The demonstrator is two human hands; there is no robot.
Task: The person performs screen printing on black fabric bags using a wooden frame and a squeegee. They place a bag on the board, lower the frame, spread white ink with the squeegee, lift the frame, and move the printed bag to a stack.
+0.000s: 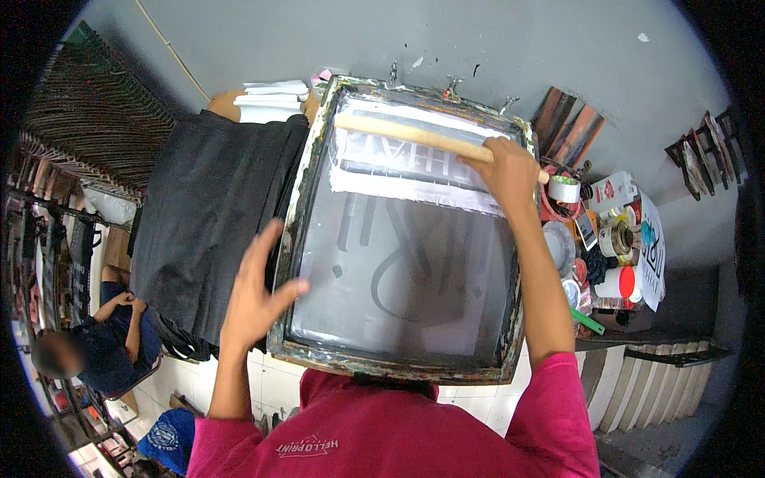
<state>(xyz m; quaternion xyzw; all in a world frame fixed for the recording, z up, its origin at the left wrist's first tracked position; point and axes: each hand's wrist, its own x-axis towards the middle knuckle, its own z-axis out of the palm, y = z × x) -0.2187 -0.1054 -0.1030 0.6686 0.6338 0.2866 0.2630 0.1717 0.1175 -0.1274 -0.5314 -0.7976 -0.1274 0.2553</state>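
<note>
A screen-printing frame (516,334) with paint-spattered edges lies in front of me, its grey mesh (335,311) showing a dark curved design. White ink (382,182) forms a band across the upper mesh. Near the far end, my right hand (510,171) is closed round the right part of a squeegee (414,137) with a long pale wooden handle, slanting across the screen. Whether its blade touches the mesh cannot be seen. Over the frame's left edge, my left hand (259,291) is open, thumb and fingers apart, holding nothing.
Black fabric (215,215) is piled left of the frame, with white sheets (271,103) behind. Metal clamps (453,86) stand at the frame's far edge. Tubs, a jug (613,191) and a red-lidded container (617,281) crowd the right. Another person (119,342) sits lower left.
</note>
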